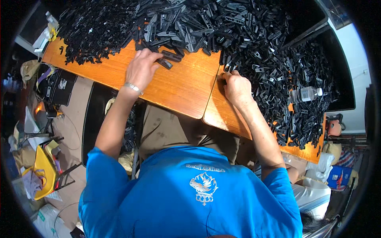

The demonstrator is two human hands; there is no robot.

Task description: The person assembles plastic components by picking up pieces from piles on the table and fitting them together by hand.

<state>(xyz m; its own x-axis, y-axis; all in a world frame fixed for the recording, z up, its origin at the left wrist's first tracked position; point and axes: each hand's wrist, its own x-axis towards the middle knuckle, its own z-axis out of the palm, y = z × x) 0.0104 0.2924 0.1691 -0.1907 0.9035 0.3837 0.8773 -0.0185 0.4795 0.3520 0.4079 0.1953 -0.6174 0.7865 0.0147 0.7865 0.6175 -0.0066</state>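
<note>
My left hand (142, 67), with a metal watch band at the wrist, is over the wooden table near its front edge. Its thumb and fingertips close on the end of a short black plastic piece (164, 63). Just beyond that lies another slotted black piece (172, 56). My right hand (238, 88) is at the edge of the right-hand heap, fingers curled in. A small black plastic piece (227, 68) shows at its fingertips, partly hidden by them. Long slotted black pieces (190, 23) form a big heap beyond both hands.
Smaller black parts (89, 35) are heaped at the far left. More parts (270, 83) spread over the right side, with a clear plastic bottle (305, 94) lying on them. A seam splits the wooden tabletop (178, 91). A yellow chair (43, 170) stands at left; another person sits at lower right.
</note>
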